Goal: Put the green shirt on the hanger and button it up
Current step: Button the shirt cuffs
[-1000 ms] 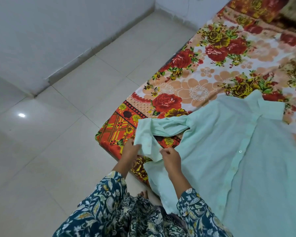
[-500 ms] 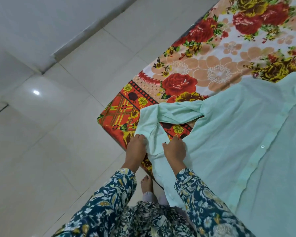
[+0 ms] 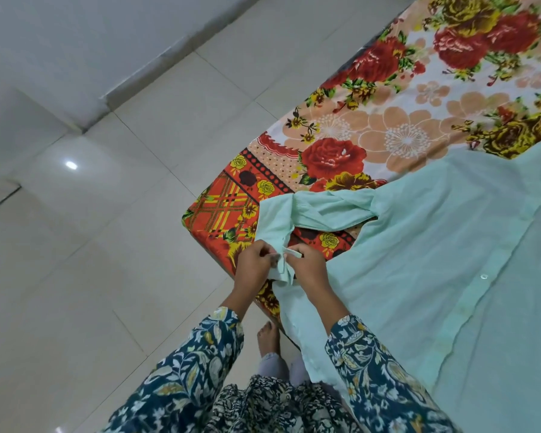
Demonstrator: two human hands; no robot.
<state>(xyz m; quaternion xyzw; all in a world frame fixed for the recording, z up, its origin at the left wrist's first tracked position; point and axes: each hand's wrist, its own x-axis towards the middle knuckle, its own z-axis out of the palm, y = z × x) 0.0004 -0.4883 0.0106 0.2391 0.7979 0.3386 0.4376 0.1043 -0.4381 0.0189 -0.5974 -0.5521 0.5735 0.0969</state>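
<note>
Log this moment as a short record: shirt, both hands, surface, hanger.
shirt: pale green shirt spread flat on the floral bedsheet, one sleeve bent back toward the bed's corner
cuff: cuff lifted off the bed, pinched between both hands
left hand: left hand grips the cuff's left side
right hand: right hand grips the cuff's tab
placket: one button visible
hanger: not in view
floor: pale tiles

Soft, even indoor light is filling the room, casting only faint shadows. A small bright glare spot (image 3: 71, 165) is shining on the glossy floor tiles (image 3: 113, 251). Wide-angle distortion is bending the edges, slightly blurring the corners.
</note>
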